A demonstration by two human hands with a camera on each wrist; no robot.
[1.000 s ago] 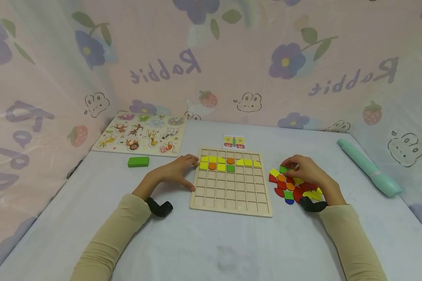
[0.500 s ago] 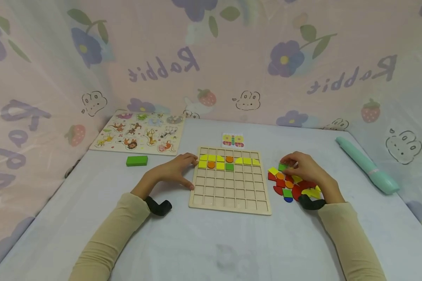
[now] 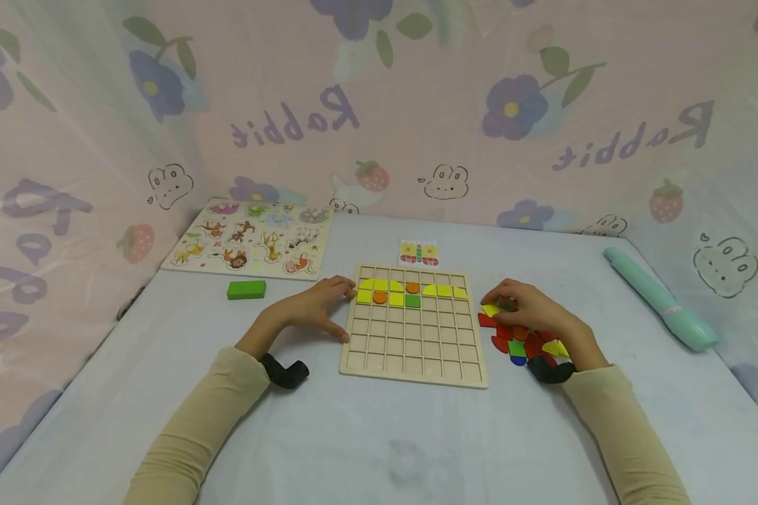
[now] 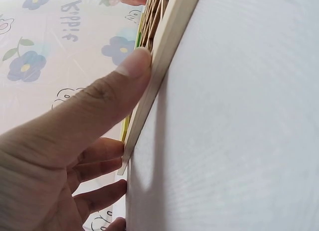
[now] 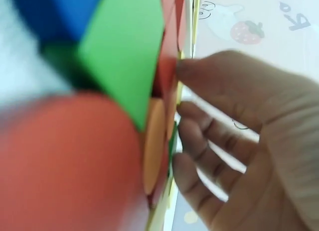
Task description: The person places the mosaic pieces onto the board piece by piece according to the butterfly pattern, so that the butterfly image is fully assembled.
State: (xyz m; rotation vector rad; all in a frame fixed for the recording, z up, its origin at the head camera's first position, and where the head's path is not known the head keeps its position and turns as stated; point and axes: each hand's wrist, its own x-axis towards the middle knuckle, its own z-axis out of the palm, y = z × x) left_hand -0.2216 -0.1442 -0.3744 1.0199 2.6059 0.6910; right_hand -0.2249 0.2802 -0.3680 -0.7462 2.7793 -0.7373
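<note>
My left hand [image 3: 312, 306] rests at the left edge of a wooden grid board [image 3: 415, 345], thumb and fingertips spread along its rim. Yellow pieces, two orange discs [image 3: 413, 287] and a green square [image 3: 412, 301] lie in the board's upper cells. At the pile right of the board, my right hand [image 3: 530, 308] pinches a yellow square tile [image 3: 490, 309] between thumb and index finger. Under that hand are red pieces [image 3: 500, 344], another green square [image 3: 516, 348] and a blue piece [image 3: 518, 361]; the hand hides part of the pile.
Behind the board lies a small butterfly pattern card [image 3: 419, 253]. To the left are an animal puzzle board [image 3: 253, 238] and a green block [image 3: 246, 290]. A mint-green tube-shaped object [image 3: 660, 298] lies at the far right. Printed fabric [image 3: 404, 140] surrounds the table.
My right hand has moved left and slightly nearer, from a green square at the back of the pile to the yellow square tile. The left hand stays at the board's edge.
</note>
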